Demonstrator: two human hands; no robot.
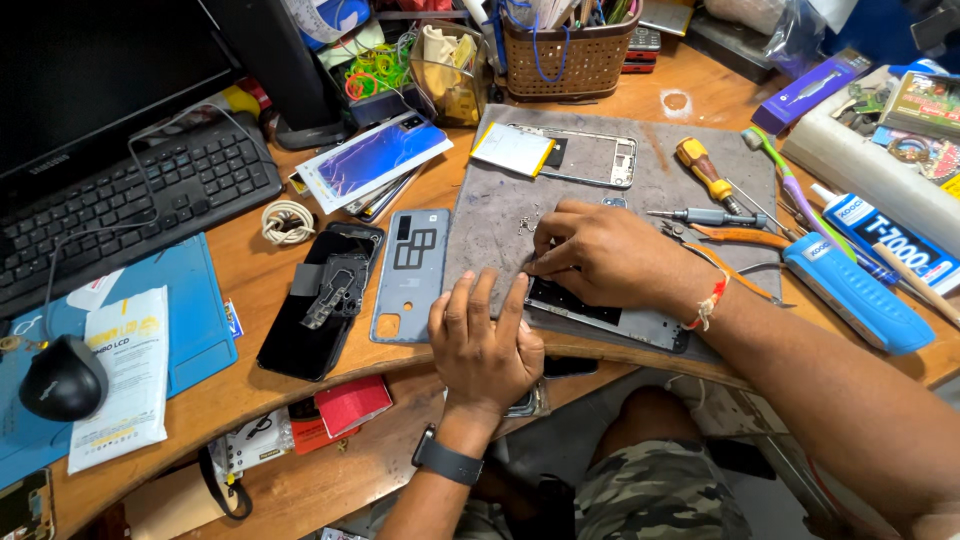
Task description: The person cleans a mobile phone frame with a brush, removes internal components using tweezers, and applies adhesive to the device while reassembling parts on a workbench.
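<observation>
Carefully, my right hand point(600, 255) pinches something too small to make out at the opened phone point(610, 318) on the grey mat point(500, 210); my left hand point(485, 345) lies flat, bracing it. One slip could scatter the loose screws point(527, 222) off the counter point(250, 290).

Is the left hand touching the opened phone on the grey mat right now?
Touching. In the head view the left hand lies flat with its fingertips pressed on the near-left edge of the opened phone, no gap showing, beside the right hand.
</observation>
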